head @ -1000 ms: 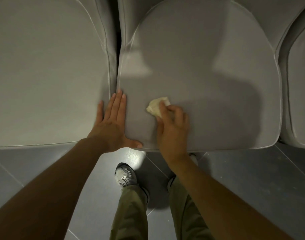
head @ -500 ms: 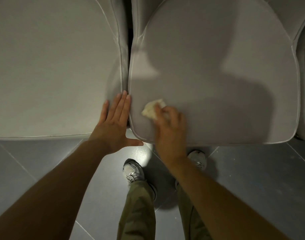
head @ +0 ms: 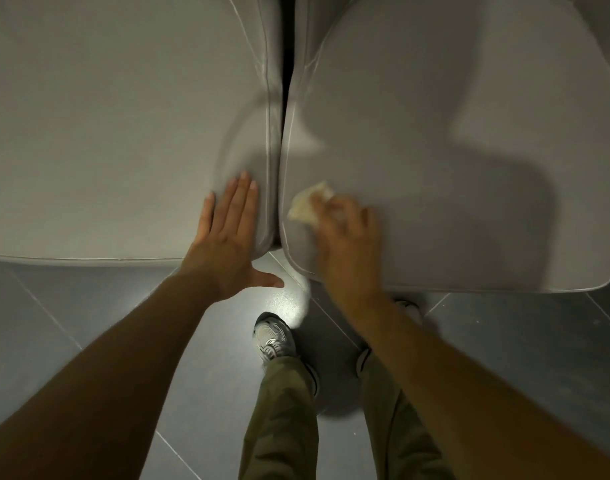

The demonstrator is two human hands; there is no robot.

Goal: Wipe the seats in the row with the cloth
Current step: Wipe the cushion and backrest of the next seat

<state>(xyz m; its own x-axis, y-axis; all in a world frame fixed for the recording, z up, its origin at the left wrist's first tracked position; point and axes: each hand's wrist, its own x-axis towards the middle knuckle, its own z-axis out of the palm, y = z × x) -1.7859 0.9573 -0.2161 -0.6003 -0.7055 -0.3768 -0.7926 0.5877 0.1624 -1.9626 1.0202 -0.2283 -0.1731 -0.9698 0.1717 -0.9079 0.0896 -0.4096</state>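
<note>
Two grey cushioned seats fill the upper view: a left seat (head: 106,116) and a right seat (head: 452,98), split by a narrow dark gap. My right hand (head: 345,244) presses a small crumpled cream cloth (head: 308,202) onto the right seat's front left corner, fingers curled over it; most of the cloth is hidden under the hand, which is blurred. My left hand (head: 227,237) lies flat on the left seat's front right corner, fingers straight, thumb out over the floor.
Grey tiled floor (head: 89,323) runs below the seats' front edges, with a bright patch of light between the seats. My two legs in olive trousers and grey trainers (head: 272,336) stand just in front of the right seat.
The view has shifted left, so both seats sit further right in frame. My left hand now lies on the left seat instead of over the gap. My right hand has slid the cloth left, close to the seat's edge.
</note>
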